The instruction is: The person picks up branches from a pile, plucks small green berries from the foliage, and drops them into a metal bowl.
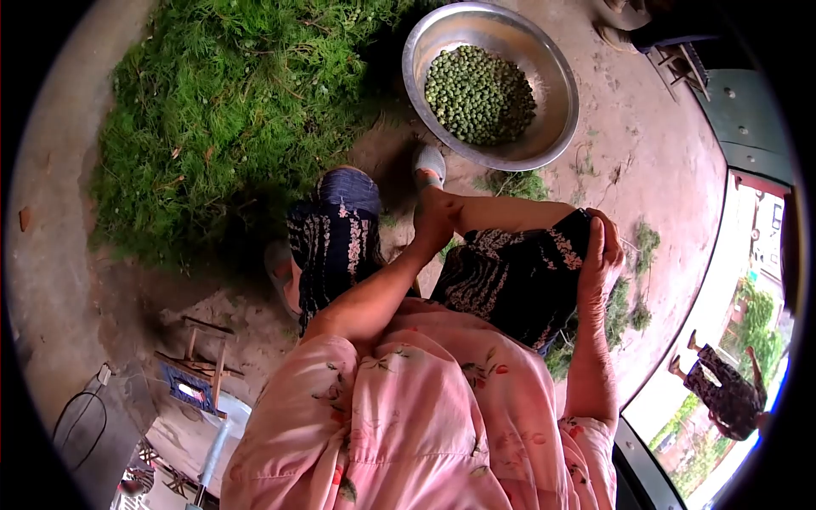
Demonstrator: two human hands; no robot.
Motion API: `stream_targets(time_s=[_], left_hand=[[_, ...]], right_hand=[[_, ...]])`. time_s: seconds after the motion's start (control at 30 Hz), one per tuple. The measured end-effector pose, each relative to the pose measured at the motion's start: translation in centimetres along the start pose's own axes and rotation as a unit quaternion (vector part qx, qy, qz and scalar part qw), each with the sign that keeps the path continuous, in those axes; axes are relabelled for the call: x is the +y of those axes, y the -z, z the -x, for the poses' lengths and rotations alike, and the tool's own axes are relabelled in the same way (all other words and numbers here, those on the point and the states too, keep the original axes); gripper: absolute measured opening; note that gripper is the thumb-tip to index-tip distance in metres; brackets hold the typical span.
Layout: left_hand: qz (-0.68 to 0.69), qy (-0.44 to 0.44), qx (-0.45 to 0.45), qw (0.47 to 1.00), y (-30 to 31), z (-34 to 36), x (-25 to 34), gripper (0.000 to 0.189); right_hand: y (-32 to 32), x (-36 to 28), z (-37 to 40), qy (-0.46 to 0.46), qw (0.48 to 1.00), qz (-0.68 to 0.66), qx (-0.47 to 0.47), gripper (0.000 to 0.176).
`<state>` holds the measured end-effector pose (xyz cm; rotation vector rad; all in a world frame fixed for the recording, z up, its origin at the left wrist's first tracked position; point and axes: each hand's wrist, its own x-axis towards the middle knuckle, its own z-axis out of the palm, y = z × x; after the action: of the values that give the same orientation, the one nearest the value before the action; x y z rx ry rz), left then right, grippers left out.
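Note:
My left hand (435, 217) lies against the bare lower part of my bent right leg (514, 214), above a grey shoe (428, 160); its fingers blend with the skin and cannot be made out. At the right knee, my right hand (602, 251) has its fingers closed on the rolled edge of the dark patterned trouser leg (510, 280). Beyond the feet stands a wide metal basin (557, 93) holding many small green round fruits (476, 95). To its left spreads a large heap of feathery green branches (221, 110).
Loose green sprigs (648, 246) lie on the earthen floor (671, 187) at the right. A small folding stool (200, 365) is at the lower left. Another person (727, 387) is outside the doorway at the right; part of someone's foot (616, 36) shows at the top right.

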<state>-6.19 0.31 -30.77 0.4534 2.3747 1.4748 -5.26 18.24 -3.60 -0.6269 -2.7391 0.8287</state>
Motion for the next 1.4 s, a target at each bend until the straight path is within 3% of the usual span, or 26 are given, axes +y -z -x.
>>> stream_targets(time_s=[0.07, 0.17, 0.23, 0.27, 0.33, 0.37, 0.43, 0.47, 0.53, 0.57, 0.67, 0.73, 0.77, 0.83, 0.97, 1.03, 1.07, 1.1, 1.17, 1.2, 1.27, 1.3, 1.37, 1.4], left_hand=[[-0.003, -0.019, 0.033, 0.999, 0.0, 0.1, 0.1, 0.041], [-0.018, -0.022, -0.001, 1.0, 1.2, -1.2, 0.5, 0.029], [0.12, 0.115, -0.082, 0.983, 1.5, -1.9, -0.1, 0.024], [0.12, 0.116, -0.081, 0.983, 2.2, -1.8, 0.8, 0.024], [0.259, 0.172, 0.014, 0.95, 4.2, -1.6, 3.8, 0.027], [0.258, 0.171, 0.014, 0.951, 3.7, -1.4, 3.1, 0.027], [0.192, 0.074, 0.038, 0.978, 2.1, -0.8, 1.0, 0.032], [0.192, 0.074, 0.037, 0.978, 1.8, -0.8, 0.9, 0.032], [0.319, 0.229, 0.082, 0.916, 1.0, -0.8, 0.9, 0.033], [0.318, 0.229, 0.084, 0.916, 1.1, -0.8, 1.0, 0.033], [0.211, 0.225, 0.121, 0.944, 1.6, -1.0, 2.2, 0.032], [0.012, 0.282, 0.074, 0.957, 2.8, -1.3, 4.0, 0.029], [0.012, 0.278, 0.075, 0.958, 2.9, -1.3, 4.3, 0.029], [-0.083, 0.194, 0.154, 0.965, 3.1, -1.2, 4.7, 0.038], [-0.104, 0.157, 0.195, 0.962, 1.4, -1.3, 2.8, 0.036], [-0.062, 0.216, 0.123, 0.967, 1.2, -1.2, 0.6, 0.034], [-0.133, 0.2, 0.182, 0.954, 0.7, -0.9, -0.7, 0.03], [-0.031, 0.215, 0.232, 0.948, 1.1, -0.4, -1.4, 0.028], [-0.181, 0.3, 0.076, 0.933, 3.6, -0.5, -3.9, 0.025], [-0.181, 0.294, 0.077, 0.935, 3.6, -0.4, -5.7, 0.025], [-0.041, 0.406, 0.257, 0.876, 2.7, -0.2, -8.0, 0.028], [-0.041, 0.4, 0.254, 0.88, 2.0, -0.9, -7.8, 0.028], [-0.13, 0.149, 0.437, 0.878, 0.1, -2.2, -7.0, 0.034], [-0.126, 0.145, 0.435, 0.88, -0.5, -2.8, -6.7, 0.034]], right_hand=[[0.0, 0.1, 0.1, -0.001, 1.0, -0.004, 0.001, 0.028], [0.1, -0.2, 0.1, 0.004, 1.0, -0.009, 0.001, 0.028], [0.0, -0.4, 0.1, 0.006, 1.0, -0.017, -0.002, 0.028], [-0.1, -0.5, 0.1, 0.007, 1.0, -0.018, -0.003, 0.028], [-0.1, -0.9, 0.0, 0.024, 1.0, 0.004, -0.009, 0.029], [-0.2, -1.1, 0.0, 0.025, 1.0, 0.003, -0.007, 0.029], [-0.4, -1.6, 0.0, 0.04, 0.999, -0.002, -0.009, 0.027], [-0.4, -1.9, 0.0, 0.039, 0.999, -0.002, -0.009, 0.027], [-0.6, -2.6, 0.0, 0.053, 0.998, 0.005, -0.019, 0.025], [-0.8, -2.9, -0.1, 0.057, 0.998, -0.001, -0.018, 0.022], [-1.0, -3.4, -0.1, 0.054, 0.998, -0.009, -0.031, 0.021], [-1.2, -3.9, -0.1, 0.057, 0.998, -0.009, -0.029, 0.02], [-1.3, -4.1, -0.1, 0.06, 0.998, -0.013, -0.03, 0.02], [-1.3, -4.1, 0.0, 0.066, 0.997, -0.018, -0.029, 0.02], [-1.4, -4.0, 0.0, 0.078, 0.997, -0.017, -0.017, 0.019], [-1.4, -3.6, -0.1, 0.098, 0.995, -0.008, -0.011, 0.019], [-1.4, -3.5, 0.0, 0.104, 0.995, 0.003, -0.01, 0.019], [-1.2, -3.6, 0.1, 0.088, 0.996, -0.015, -0.011, 0.019], [-1.2, -3.4, 0.2, 0.085, 0.996, -0.022, -0.007, 0.019], [-1.2, -3.2, 0.1, 0.083, 0.996, -0.028, -0.008, 0.019], [-1.2, -2.9, 0.0, 0.094, 0.995, -0.024, -0.002, 0.019], [-1.1, -2.9, 0.0, 0.092, 0.995, -0.023, -0.005, 0.019], [-1.1, -3.2, -0.1, 0.1, 0.995, -0.021, -0.016, 0.018], [-1.1, -3.4, -0.1, 0.106, 0.994, -0.012, -0.016, 0.017]])
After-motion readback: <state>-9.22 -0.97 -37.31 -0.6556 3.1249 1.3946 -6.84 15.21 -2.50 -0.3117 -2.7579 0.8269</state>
